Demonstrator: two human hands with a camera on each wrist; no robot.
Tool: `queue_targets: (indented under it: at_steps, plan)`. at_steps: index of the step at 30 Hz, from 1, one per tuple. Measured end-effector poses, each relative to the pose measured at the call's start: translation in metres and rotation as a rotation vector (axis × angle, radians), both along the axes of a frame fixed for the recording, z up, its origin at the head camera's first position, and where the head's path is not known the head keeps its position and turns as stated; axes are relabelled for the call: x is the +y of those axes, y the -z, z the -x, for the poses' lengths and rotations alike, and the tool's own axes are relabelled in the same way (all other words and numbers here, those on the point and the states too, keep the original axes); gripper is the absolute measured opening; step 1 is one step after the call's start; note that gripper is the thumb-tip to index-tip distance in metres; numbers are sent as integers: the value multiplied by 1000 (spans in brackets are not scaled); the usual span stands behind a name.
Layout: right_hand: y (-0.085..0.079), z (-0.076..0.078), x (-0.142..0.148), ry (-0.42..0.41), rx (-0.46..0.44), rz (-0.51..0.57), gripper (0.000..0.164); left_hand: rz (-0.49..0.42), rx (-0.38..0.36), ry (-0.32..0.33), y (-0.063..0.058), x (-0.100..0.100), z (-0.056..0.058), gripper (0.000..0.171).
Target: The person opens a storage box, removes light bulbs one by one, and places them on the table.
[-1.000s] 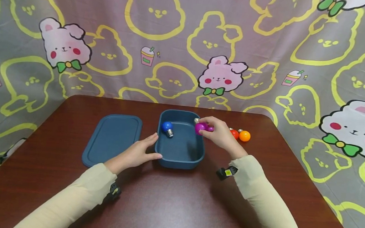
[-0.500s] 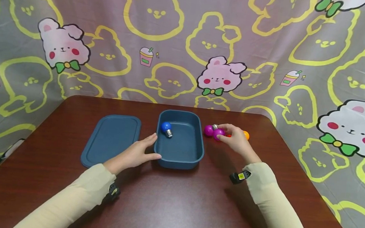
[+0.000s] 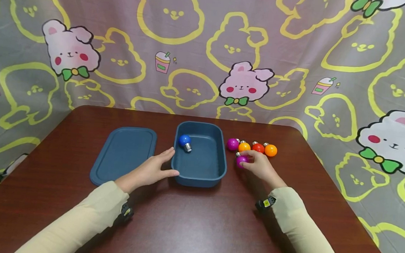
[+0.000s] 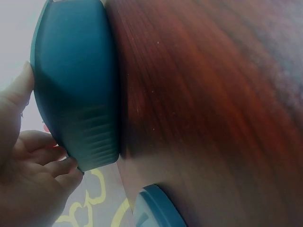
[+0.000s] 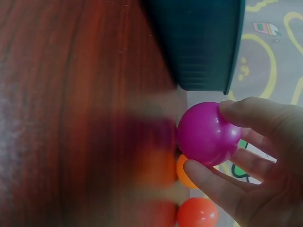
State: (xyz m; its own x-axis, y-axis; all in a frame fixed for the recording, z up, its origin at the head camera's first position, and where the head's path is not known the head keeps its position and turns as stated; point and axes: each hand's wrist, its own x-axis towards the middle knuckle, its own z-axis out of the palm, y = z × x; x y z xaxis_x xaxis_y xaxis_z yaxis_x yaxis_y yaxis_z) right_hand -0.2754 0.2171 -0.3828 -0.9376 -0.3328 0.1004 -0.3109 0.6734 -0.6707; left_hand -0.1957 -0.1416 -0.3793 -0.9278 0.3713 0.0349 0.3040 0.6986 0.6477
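Observation:
In the head view my right hand pinches a purple light bulb just right of the blue-grey box. The right wrist view has the round purple bulb between thumb and fingertips, low by the table. My left hand rests against the box's near left side, fingers extended along the rim; in the left wrist view its fingertips touch the box wall. Inside the box, at the left, lies a blue light bulb with its metal base toward me.
Behind my right hand stand a second purple bulb, a yellow-orange bulb, a red bulb and an orange bulb in a row. A flat blue-grey lid lies left of the box. A patterned curtain hangs behind the table.
My right hand has carried the purple bulb from over the box's right rim to the right, then nearer to me, leaving the row of bulbs uncovered. The left hand stays put.

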Motion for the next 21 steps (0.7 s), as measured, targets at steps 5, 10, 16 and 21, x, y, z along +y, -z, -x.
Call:
queue_targets:
  at_steps: [5,10,16,21]
  plan:
    - [6,2,0,-7,-7,3,31,-1,2,-3,-1,1,-1,79]
    - [6,1,0,-9,-15,-2,31,1,-7,-9,-2,1,-1,80]
    - [5,0,0,-25,-4,-22,31,6,-11,-9,-2,1,-1,80]
    - [5,1,1,-38,6,-34,30,11,-11,-11,-2,2,-2,80]
